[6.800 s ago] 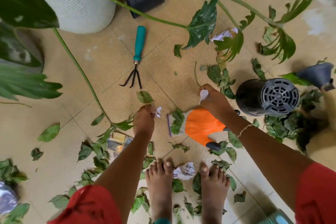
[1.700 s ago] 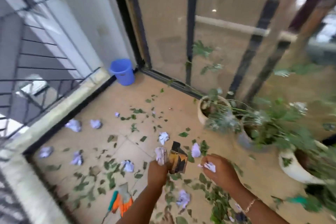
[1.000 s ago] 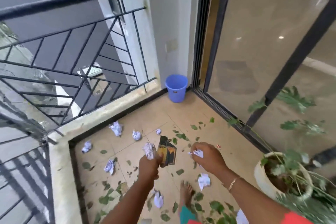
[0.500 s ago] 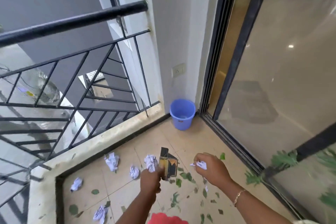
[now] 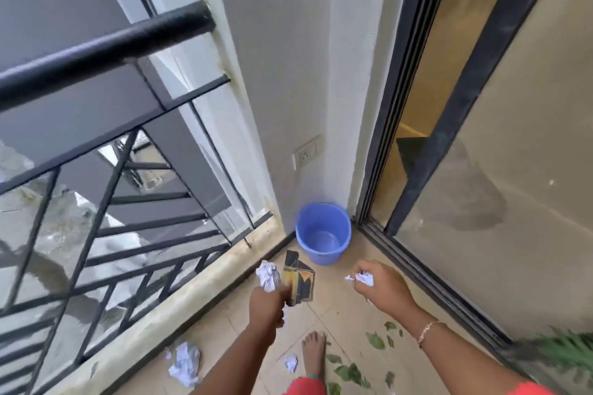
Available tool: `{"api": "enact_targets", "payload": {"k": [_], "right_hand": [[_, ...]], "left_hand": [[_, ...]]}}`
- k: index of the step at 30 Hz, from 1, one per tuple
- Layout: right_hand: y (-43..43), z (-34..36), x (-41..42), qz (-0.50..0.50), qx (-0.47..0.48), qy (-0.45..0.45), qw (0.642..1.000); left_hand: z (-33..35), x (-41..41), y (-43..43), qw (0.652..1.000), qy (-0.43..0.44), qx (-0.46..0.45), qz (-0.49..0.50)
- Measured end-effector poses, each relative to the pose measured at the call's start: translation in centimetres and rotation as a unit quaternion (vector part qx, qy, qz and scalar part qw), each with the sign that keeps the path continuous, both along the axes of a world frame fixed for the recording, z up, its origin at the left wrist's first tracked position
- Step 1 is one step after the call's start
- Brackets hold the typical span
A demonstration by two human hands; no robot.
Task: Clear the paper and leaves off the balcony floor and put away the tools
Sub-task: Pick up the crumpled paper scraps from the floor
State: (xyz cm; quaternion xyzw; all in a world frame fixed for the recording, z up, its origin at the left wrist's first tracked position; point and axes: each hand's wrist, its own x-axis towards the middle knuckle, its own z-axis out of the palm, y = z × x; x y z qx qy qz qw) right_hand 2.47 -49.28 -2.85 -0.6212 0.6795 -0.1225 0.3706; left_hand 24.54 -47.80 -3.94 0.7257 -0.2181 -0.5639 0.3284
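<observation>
Balcony floor (image 5: pixel 340 314), paper (image 5: pixel 365 279) in fingers (image 5: pixel 373 268) — plant (image 5: pixel 561 351) blurred

The bucket (image 5: pixel 322 234) in the floor's corner is smooth blue plastic, a bit shiny. My left hand (image 5: pixel 266 305) holds crinkly white paper (image 5: pixel 267 276) and a shiny dark card (image 5: pixel 300 284). My right hand (image 5: pixel 382 285) holds a crinkly paper scrap (image 5: pixel 364 278). The railing (image 5: pixel 106 45) is black metal, not shiny. The floor tiles (image 5: pixel 340 311) look smooth, and the door glass (image 5: pixel 513 170) gleams.
</observation>
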Motion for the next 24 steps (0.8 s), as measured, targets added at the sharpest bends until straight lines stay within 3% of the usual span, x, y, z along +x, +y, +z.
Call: {"api": "enact_targets", "payload": {"k": [6,11,19,24], "right_hand": [[-10.2,-4.2,0.6,-0.102,0.054,-0.045,0.992],[-17.6,-11.7,-0.4,-0.162,0.091,-0.075,0.980],[-26.6,-26.6,-0.3,-0.232,0.183,-0.125,0.947],[-28.8,-32.1,-0.3,-0.284,0.222,-0.204,0.910]], "left_hand": [[-2.1,-0.6,-11.7,0.998,-0.024,0.030,-0.042],[-9.4,-2.8,-19.7,0.996,-0.047,0.061,-0.051],[-22.2,-4.9,-26.5,0.993,-0.045,0.106,-0.028],[-27.8,-5.0,-27.8,0.988,-0.057,0.144,-0.002]]}}
